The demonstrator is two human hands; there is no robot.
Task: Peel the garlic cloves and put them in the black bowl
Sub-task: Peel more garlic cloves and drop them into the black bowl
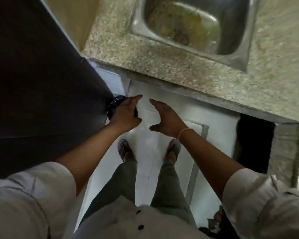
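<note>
No garlic cloves and no clearly recognisable black bowl show in this blurred head view. Both of my arms reach forward and down over the white floor. My left hand (126, 114) has its fingers stretched out and lies in front of a dark speckled object (115, 101) at the foot of the dark panel; I cannot tell whether it touches it. To its right, my right hand (166, 118) is spread with the thumb apart and holds nothing. A thin band circles the right wrist.
A speckled granite counter (162, 66) runs across the top with a steel sink (231, 54) set in it. A large dark panel (33, 75) fills the left. A dark cabinet opening (254, 144) is under the counter at right. My sandalled feet stand on the white floor (148, 152).
</note>
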